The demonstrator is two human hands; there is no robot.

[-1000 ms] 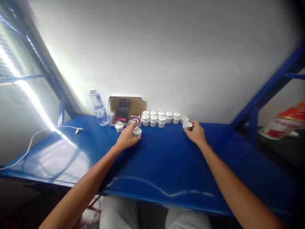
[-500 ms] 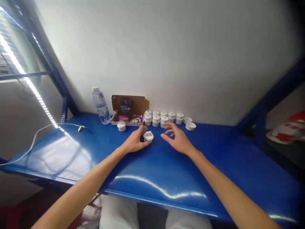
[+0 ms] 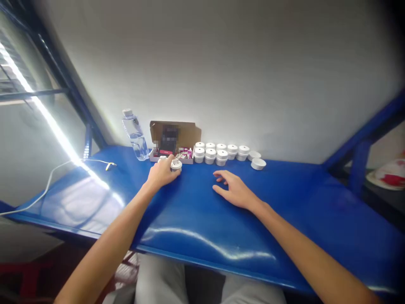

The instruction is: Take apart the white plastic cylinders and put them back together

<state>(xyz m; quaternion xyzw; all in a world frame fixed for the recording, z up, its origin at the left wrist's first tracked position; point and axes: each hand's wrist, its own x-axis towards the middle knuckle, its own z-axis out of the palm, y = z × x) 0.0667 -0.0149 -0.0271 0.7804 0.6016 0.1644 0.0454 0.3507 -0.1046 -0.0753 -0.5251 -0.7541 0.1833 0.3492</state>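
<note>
My left hand (image 3: 160, 173) grips a round white piece (image 3: 176, 164) with small dark holes on top, at the left centre of the blue table (image 3: 190, 211). Another white piece (image 3: 162, 158) shows only in part behind its fingers, in front of the open cardboard box. My right hand (image 3: 232, 188) hovers over the table with thumb and fingers apart, holding nothing. Beyond it, several white lidded cups (image 3: 221, 157) stand in two rows along the wall. Two open white cups sit at the right end of the rows, the nearer one (image 3: 258, 164) slightly forward.
An open cardboard box (image 3: 186, 133) with small packets and a dark item stands by the wall. Left of it is a clear water bottle (image 3: 136, 137). A white cable (image 3: 52, 177) with a yellow tag runs over the left side. Blue frame posts rise at both sides.
My left hand has moved left with the white piece, up beside the other piece by the box. My right hand stays nearly in place, fingers still apart. The view has shifted slightly.
</note>
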